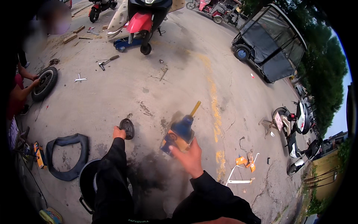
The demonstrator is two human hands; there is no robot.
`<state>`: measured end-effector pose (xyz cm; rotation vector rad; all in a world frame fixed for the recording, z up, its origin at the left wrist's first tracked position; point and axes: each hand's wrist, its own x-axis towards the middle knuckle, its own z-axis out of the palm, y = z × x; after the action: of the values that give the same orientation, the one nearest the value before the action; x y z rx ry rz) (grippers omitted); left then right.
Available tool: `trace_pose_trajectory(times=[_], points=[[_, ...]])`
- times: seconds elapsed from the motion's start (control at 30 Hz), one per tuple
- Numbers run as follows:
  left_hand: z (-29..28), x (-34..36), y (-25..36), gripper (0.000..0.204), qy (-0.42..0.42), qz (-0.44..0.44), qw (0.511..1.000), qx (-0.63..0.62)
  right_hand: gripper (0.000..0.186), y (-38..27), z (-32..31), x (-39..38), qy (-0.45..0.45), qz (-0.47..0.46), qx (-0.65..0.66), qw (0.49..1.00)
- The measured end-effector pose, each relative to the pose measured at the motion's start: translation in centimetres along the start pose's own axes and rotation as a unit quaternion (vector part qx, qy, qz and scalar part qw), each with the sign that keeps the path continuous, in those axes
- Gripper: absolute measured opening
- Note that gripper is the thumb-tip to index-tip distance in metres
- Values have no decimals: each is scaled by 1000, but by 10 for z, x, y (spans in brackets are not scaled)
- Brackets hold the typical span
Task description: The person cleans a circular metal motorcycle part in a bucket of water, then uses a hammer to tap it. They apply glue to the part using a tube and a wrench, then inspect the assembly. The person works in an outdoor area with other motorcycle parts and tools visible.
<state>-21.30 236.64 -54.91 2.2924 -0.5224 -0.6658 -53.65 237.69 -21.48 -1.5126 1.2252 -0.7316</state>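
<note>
My left hand (119,133) is closed on the edge of a dark round disc (127,128), whose exact kind I cannot make out. My right hand (189,158) is wrapped round an orange and dark blue cardboard box (180,142). Against or inside that box is a blue bottle-shaped thing (182,126) with a yellow stem (195,108) pointing up and away. Left of my left forearm, a black inner tube (85,143) lies on the ground. A black tub (86,186) stands partly hidden beneath that forearm.
A scooter (141,22) stands ahead over a blue floor jack (126,44). At far left another person's hands (34,80) hold a wheel (44,84). A ratchet wrench (108,62) and spanner (79,78) lie ahead; orange packaging (246,161) lies right. Parked scooters (294,138) line the right.
</note>
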Motion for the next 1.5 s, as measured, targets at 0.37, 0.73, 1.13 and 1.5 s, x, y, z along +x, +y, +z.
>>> trace_pose_trajectory(times=[0.37,0.73,1.13,1.5], points=[[-252,-175,146,41,-178,179,855,-453,57,-47,51,47,134,-249,-12,959],[-241,-275,73,44,-167,181,852,-462,54,-45,64,11,156,-427,-410,790],[-261,-275,80,54,-276,110,791,-535,54,-51,61,3,193,-460,-419,759],[-254,-275,82,39,-130,178,900,-377,46,-49,45,4,203,-497,-484,691]])
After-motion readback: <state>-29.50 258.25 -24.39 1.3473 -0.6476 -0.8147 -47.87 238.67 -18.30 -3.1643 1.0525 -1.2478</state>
